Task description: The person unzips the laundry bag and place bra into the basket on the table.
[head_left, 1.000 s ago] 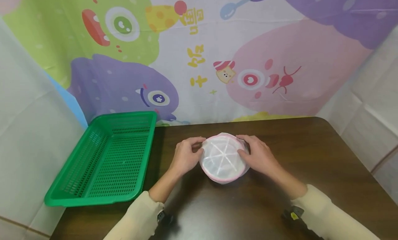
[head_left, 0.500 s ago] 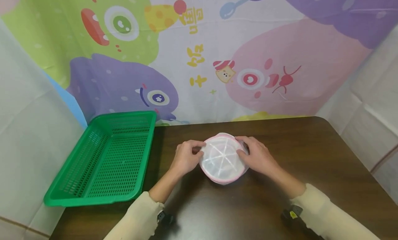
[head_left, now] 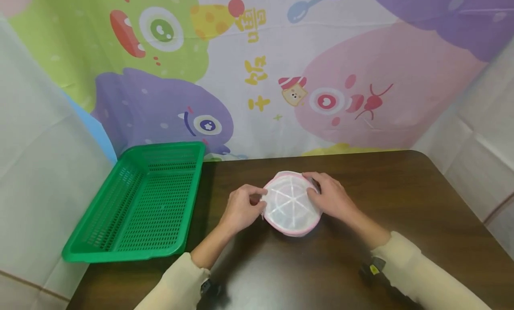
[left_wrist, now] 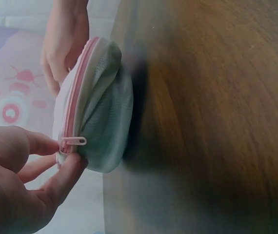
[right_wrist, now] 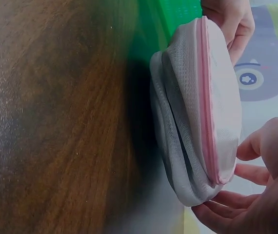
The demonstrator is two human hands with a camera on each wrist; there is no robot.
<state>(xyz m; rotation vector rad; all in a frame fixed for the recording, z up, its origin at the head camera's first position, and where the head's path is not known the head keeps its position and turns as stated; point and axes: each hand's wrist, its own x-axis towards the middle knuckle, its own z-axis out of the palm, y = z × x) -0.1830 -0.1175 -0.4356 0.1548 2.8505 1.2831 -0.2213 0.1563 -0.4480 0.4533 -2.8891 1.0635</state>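
On the table lies a round white mesh laundry bag (head_left: 292, 207) with pink edging and white seams crossing its top. A pink zipper (right_wrist: 207, 97) runs round its side, and the soft mesh below sags in folds. My left hand (head_left: 242, 208) pinches the bag's left edge between thumb and fingers, right beside the small pink zipper pull (left_wrist: 74, 141). Across from it, my right hand (head_left: 333, 197) grips the right edge, thumb on top and fingers round the far side. In the right wrist view, its fingers touch the lower mesh. The bag's contents cannot be made out.
A green perforated plastic basket (head_left: 196, 203) stands at the left of the dark wooden table (head_left: 381, 185). Behind rises a cloth backdrop (head_left: 265, 131) with cartoon monsters. Pale panels (head_left: 482, 136) flank the table on both sides.
The bag has turned slightly between the hands, its seam lines now at a different angle. My left fingers have closed in on its edge, and the zipper end shows there. The view has shifted a little.
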